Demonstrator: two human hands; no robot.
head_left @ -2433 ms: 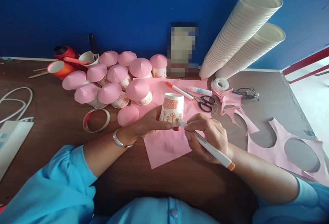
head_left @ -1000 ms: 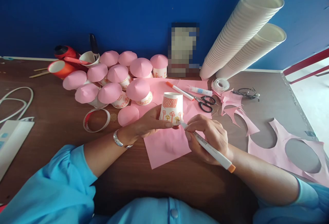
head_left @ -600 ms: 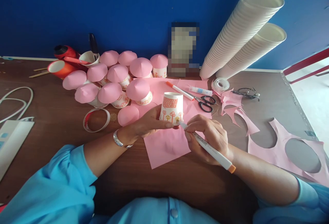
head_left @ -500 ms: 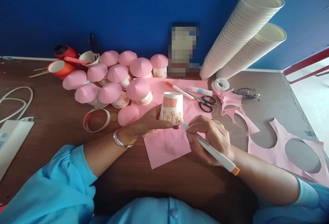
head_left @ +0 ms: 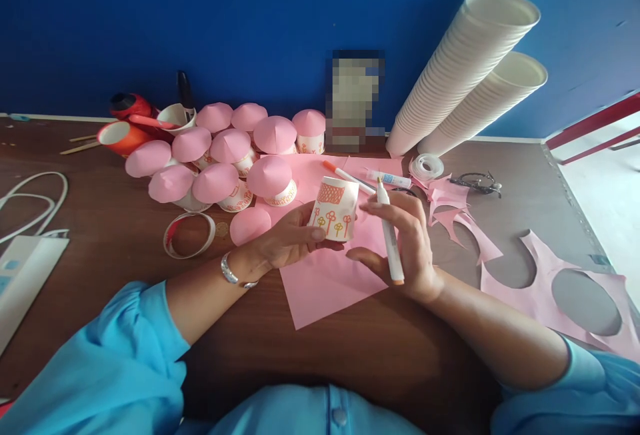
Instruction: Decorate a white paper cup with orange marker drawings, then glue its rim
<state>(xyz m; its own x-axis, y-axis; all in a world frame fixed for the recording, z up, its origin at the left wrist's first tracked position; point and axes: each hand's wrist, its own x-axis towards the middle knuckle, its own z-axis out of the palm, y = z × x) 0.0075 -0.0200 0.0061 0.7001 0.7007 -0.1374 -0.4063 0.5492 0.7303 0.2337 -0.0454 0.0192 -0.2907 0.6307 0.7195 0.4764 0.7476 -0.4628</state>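
My left hand (head_left: 295, 235) is closed around a white paper cup (head_left: 334, 212), held upside down above pink paper. Drawn on its side are an orange hatched patch and a row of orange and yellow flowers. My right hand (head_left: 413, 242), just right of the cup, holds a white marker (head_left: 390, 235) with its tip up and its orange end down; thumb and forefinger are spread towards the cup. Beneath both hands lies the pink paper sheet (head_left: 320, 295). Behind the right hand, the scissors are mostly hidden.
Several cups with pink cone tops (head_left: 270, 175) stand at the back left. Tall stacks of paper cups (head_left: 460, 75) lean on the blue wall. A tape roll (head_left: 189, 235), glue stick (head_left: 389, 177), orange-capped marker (head_left: 345, 175), clear tape (head_left: 427, 167), eyeglasses (head_left: 477, 183) and pink scraps (head_left: 545, 288) lie around.
My right hand has drawn the marker away from the cup and swung it round so its tip points up. The thumb and forefinger have spread. The cup has turned slightly in my left hand.
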